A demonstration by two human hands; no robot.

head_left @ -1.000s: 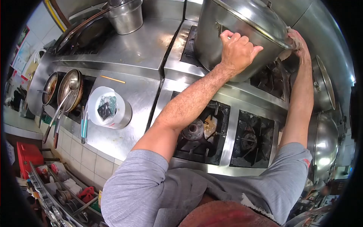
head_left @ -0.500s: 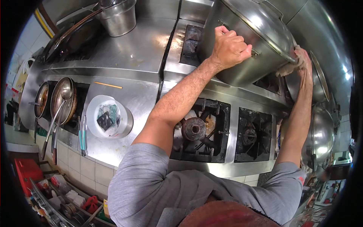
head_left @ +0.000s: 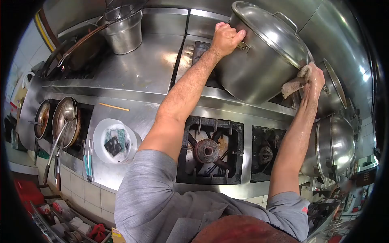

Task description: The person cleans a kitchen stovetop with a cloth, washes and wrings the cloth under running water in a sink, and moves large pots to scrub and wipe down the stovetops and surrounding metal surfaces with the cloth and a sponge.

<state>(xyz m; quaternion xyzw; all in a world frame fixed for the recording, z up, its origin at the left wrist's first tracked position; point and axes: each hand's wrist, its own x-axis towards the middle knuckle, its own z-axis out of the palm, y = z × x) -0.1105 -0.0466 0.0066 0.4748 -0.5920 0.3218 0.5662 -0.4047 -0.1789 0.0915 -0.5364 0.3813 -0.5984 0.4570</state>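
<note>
A large steel stockpot (head_left: 259, 71) stands on the rear stove level, with a domed steel lid (head_left: 275, 30) on top. My left hand (head_left: 227, 39) is closed in a fist at the pot's left side handle, whose bracket (head_left: 244, 47) shows beside my thumb. At the pot's right side, my right hand (head_left: 313, 77) grips a bunched, greyish-beige cloth (head_left: 293, 86). The handle on that side is hidden by the hand and cloth.
Open burners (head_left: 207, 150) lie below my arms. A white tub (head_left: 115, 158) with sponges sits left, beside tongs (head_left: 88, 158) and a wooden stick (head_left: 114, 107). Frying pans (head_left: 67, 133), a steel bucket (head_left: 125, 38) and large bowls (head_left: 338, 141) stand around.
The stockpot has shifted left over the stove, with both hands moving along at its sides. The camera view has also tilted slightly, so more of the lid shows.
</note>
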